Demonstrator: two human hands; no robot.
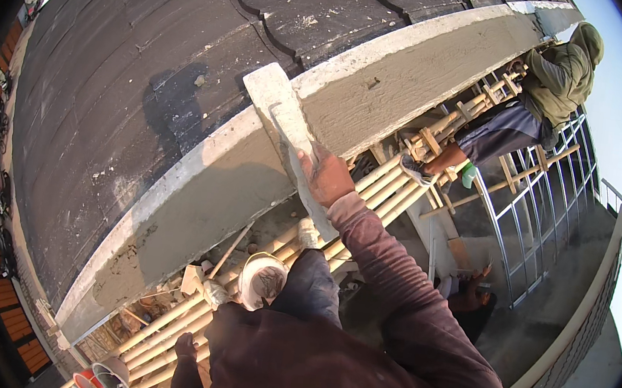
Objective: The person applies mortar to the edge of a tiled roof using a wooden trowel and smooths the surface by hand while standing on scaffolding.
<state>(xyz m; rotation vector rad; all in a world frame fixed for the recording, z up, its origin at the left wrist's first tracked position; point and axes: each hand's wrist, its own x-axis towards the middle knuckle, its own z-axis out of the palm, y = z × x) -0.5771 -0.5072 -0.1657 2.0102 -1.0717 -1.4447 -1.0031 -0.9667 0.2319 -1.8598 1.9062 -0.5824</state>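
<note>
My right hand (324, 176) is closed on a long, pale, mortar-smeared plastering float (273, 88) with a raised handle. The float lies across the concrete roof-edge beam, its upper end over the top edge and its lower end below the beam. Grey wet plaster (217, 188) covers the beam's face on both sides of it. My left hand (187, 344) is low at the left, beside the bamboo scaffold poles (167, 338). Its fingers are too small and shadowed to read. A mortar-crusted bucket (262, 280) stands on the poles next to my leg.
Dark roof sheets (152, 48) slope away behind the beam. A hooded co-worker (566, 77) sits on the scaffold at the far right, above a metal frame (529, 209). Another person (471, 294) is below. A red-rimmed bucket (86, 384) stands at the lower left. Gaps between poles open downward.
</note>
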